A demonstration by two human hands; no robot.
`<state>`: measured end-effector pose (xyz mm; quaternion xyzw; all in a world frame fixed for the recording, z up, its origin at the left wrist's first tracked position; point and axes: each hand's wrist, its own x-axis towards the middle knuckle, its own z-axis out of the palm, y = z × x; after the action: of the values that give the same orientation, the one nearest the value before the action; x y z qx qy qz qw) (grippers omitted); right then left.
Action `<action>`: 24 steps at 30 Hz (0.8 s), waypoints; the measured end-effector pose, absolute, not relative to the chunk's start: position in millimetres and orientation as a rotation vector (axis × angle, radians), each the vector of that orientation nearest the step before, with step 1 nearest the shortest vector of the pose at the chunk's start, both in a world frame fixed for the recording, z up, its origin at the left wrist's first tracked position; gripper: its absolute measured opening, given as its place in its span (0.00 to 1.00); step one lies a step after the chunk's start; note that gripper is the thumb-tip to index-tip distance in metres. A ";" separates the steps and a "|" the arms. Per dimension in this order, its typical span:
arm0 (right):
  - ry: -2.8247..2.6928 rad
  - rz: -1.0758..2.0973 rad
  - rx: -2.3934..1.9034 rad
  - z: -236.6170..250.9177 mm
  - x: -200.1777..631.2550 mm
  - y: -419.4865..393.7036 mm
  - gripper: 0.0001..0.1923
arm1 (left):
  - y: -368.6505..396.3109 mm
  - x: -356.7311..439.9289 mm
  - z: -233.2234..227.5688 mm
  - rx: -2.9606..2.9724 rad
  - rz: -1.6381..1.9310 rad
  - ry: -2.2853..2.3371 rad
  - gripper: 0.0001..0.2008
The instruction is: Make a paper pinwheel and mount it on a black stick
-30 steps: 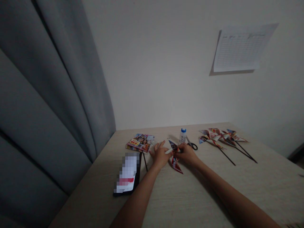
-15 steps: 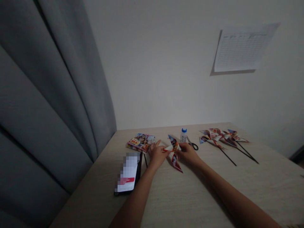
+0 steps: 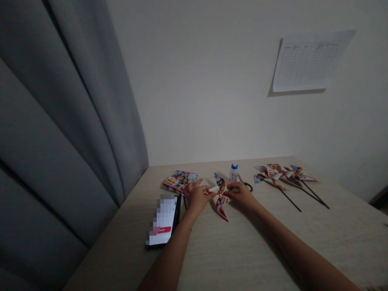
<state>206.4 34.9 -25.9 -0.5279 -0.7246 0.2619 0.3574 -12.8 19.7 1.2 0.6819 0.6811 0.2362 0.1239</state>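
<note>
A paper pinwheel (image 3: 221,199), folded from printed red, white and blue paper, is held between my hands above the middle of the table. My left hand (image 3: 197,196) pinches its left blade between thumb and finger, the other fingers spread. On the other side my right hand (image 3: 241,195) grips the right blade. One blade points up and away, another down toward me. A thin dark stick (image 3: 185,203) lies partly hidden beside my left hand. Just behind my right hand are black-handled scissors (image 3: 248,186) and a glue bottle (image 3: 233,173) with a blue cap.
Several finished pinwheels (image 3: 274,174) on dark sticks lie at the right. Left of my hands are a stack of printed leaflets (image 3: 178,180) and a phone (image 3: 163,222) with a lit screen. A grey curtain (image 3: 75,121) hangs left; a wall stands behind the table.
The pinwheel has turned slightly, with its lower blade swinging left and its face opening more toward me. Both hands keep hold of it; my left hand has shifted a little left.
</note>
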 end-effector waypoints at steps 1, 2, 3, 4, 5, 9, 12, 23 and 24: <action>-1.897 0.661 -1.377 -26.2 206.3 34.8 0.15 | 19.4 -13.9 0.1 1.994 0.676 1.980 0.14; -1.919 0.640 -1.396 -26.5 206.3 34.8 0.15 | 19.1 -14.9 -0.9 1.999 0.661 1.974 0.15; -1.932 0.615 -1.418 -26.8 206.3 34.9 0.16 | 18.9 -15.9 -1.8 2.006 0.647 1.970 0.16; -1.940 0.588 -1.440 -27.0 206.4 35.0 0.17 | 18.7 -16.9 -2.5 2.015 0.636 1.967 0.17; -1.943 0.567 -1.459 -27.2 206.6 35.1 0.19 | 18.5 -17.7 -2.7 2.025 0.628 1.968 0.18; -1.936 0.549 -1.509 -26.8 208.2 35.8 0.25 | 17.6 -21.4 1.9 2.069 0.615 1.972 0.19; -1.925 0.582 -1.536 -25.4 209.9 36.2 0.25 | 16.7 -25.3 11.8 2.108 0.557 1.938 0.18; -1.940 0.483 -1.574 -15.1 212.8 28.5 0.19 | 5.7 -54.7 32.7 2.260 0.323 2.041 0.11; -1.941 0.478 -1.577 -13.9 213.2 27.7 0.19 | 3.2 -59.6 32.3 2.249 0.311 2.070 0.14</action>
<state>213.2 27.7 -13.9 -0.5920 -0.7288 0.1794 0.2936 -59.6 3.2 32.3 0.7315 0.6734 0.1011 0.0345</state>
